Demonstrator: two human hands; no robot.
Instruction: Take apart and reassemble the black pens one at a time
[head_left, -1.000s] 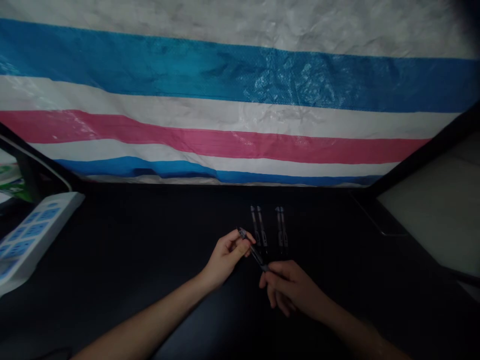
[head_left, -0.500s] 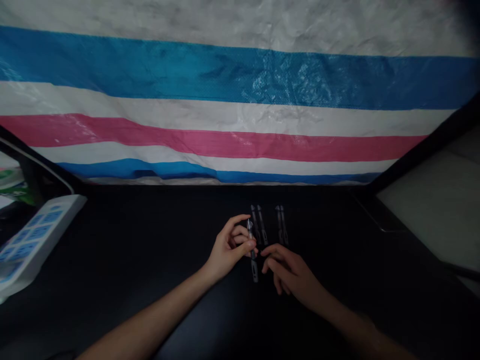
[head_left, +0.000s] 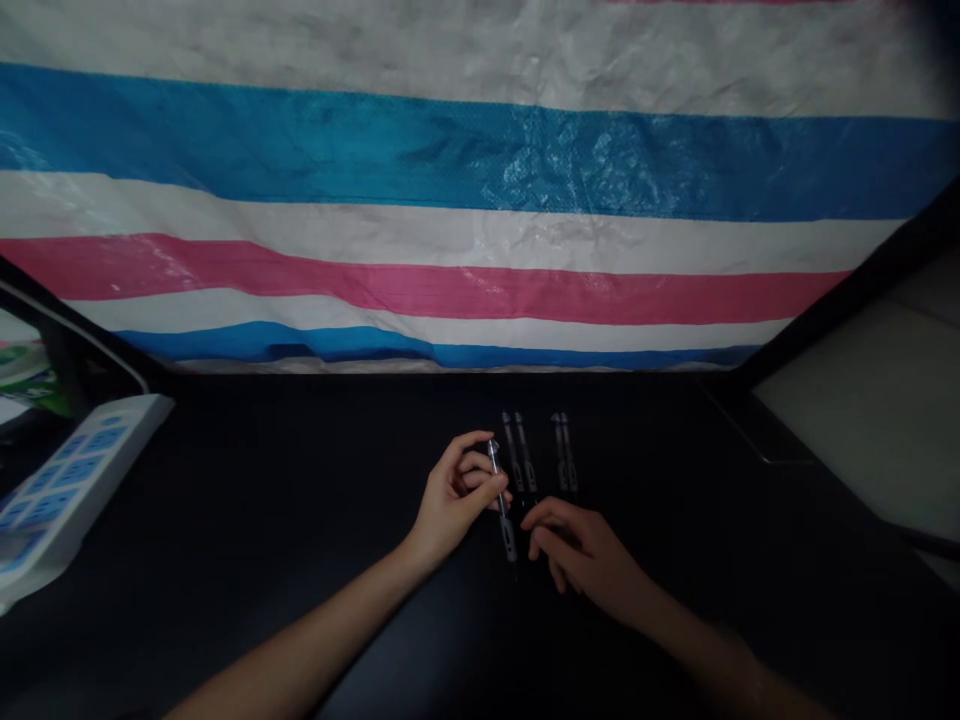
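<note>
My left hand (head_left: 454,505) grips a slim pen (head_left: 505,530) with a clear upper barrel and a dark grip section. The thumb presses on its barrel, and the index fingertip touches its top end. The pen slants slightly, its lower end pointing toward me. Just right of it is my right hand (head_left: 581,550), its fingers loosely bent and apart, with nothing visible in them. Beyond the hands, a pair of similar pens (head_left: 523,450) lies side by side on the black table (head_left: 360,440). Another pair of pens (head_left: 565,450) lies a little to the right.
A white power strip (head_left: 75,480) with blue socket faces runs along the left side. Behind the table hangs a striped plastic sheet (head_left: 480,290). A dark flat object (head_left: 757,425) lies at the back right. Green packaging (head_left: 37,385) stands at the far left.
The pen in my left hand has tilted slightly, its top shifting left; a thin dark tip now shows at its lower end. My right hand has moved slightly toward me.
</note>
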